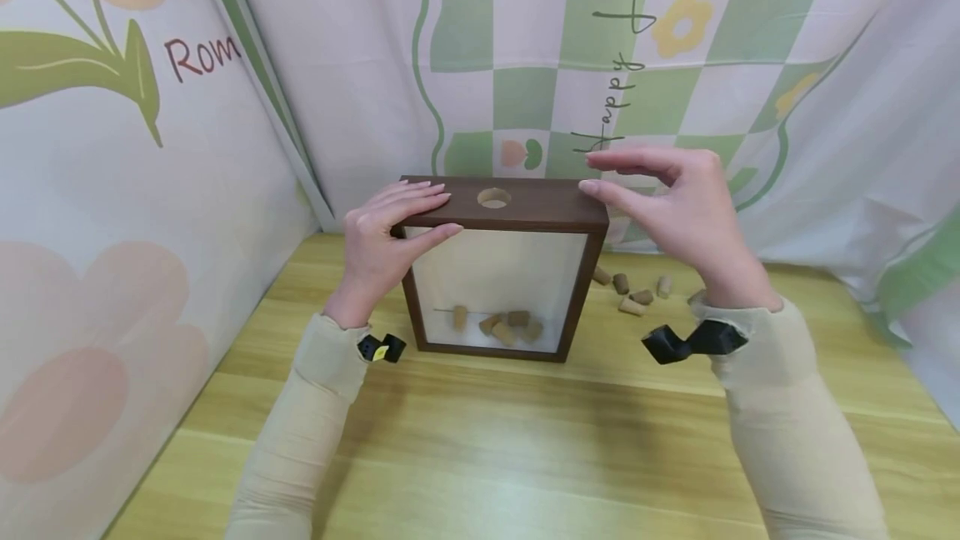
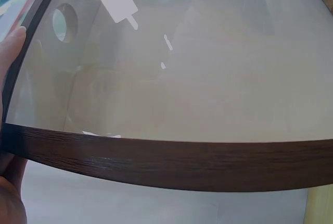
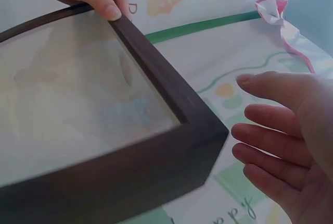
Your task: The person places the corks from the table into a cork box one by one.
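Observation:
A dark brown wooden shadow box (image 1: 543,203) with a clear front pane stands upright on the table. Its top has a round hole (image 1: 485,193), and several corks (image 1: 504,333) lie at the bottom behind the pane. My left hand (image 1: 378,244) grips the upper left corner, fingers over the top and thumb at the front edge. Beside the upper right corner is my right hand (image 1: 686,207), thumb and fingers apart with nothing between them. The right wrist view shows the same fingers (image 3: 276,153) loosely bent next to the box corner.
Several loose corks (image 1: 632,307) lie on the wooden table (image 1: 480,448) to the right of the box. Behind it hangs a green-and-white checked cloth (image 1: 525,40). A white flowered panel (image 1: 90,190) borders the left side.

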A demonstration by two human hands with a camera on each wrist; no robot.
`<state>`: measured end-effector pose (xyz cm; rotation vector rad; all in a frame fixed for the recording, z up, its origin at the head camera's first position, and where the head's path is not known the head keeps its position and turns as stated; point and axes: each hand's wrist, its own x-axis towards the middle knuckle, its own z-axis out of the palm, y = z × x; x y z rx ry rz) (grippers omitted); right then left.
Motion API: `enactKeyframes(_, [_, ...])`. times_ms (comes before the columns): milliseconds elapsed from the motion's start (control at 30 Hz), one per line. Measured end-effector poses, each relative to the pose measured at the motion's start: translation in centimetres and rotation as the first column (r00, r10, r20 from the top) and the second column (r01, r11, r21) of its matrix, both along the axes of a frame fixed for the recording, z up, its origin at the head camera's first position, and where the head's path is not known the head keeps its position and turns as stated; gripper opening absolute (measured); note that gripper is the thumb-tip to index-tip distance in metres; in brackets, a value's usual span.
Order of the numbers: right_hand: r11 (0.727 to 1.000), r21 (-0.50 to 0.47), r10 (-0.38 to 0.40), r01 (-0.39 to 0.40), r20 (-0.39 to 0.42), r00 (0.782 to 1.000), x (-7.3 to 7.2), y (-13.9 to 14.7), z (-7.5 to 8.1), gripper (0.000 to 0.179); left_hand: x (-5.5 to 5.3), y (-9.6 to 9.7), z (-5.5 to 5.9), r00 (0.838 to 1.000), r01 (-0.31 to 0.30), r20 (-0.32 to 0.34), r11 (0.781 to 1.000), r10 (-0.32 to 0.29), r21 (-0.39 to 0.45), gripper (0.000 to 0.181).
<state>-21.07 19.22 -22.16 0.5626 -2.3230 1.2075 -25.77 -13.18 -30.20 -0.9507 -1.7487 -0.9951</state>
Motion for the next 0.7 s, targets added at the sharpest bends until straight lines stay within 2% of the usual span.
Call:
enactKeyframes(200, [0.999, -0.031, -0.042, 0.042, 0.019, 0.999, -0.1, 2.6, -0.9, 0.031, -0.1, 0.0, 0.0, 1.000, 0.002, 0.000, 1.000, -0.002, 0.007, 0.040])
enactKeyframes(400, [0.994, -0.013, -0.110, 0.111, 0.097, 0.989, 0.0, 5.1, -2.5, 0.036, -0.1, 0.0, 0.1, 1.000, 0.006, 0.003, 1.000, -0.006, 0.012, 0.040])
enactKeyframes(533, [0.988, 0.015, -0.152, 0.151, 0.142, 0.978, -0.2, 6.7, -4.3, 0.038, -0.1, -0.1, 0.0, 1.000, 0.008, 0.006, 1.000, -0.008, 0.007, 0.040])
enactKeyframes(700, [0.986, 0.051, -0.168, 0.162, 0.182, 0.969, -0.9, 8.3, -7.3, 0.040, -0.1, -0.1, -0.1, 1.000, 0.001, 0.009, 1.000, -0.001, -0.003, 0.040])
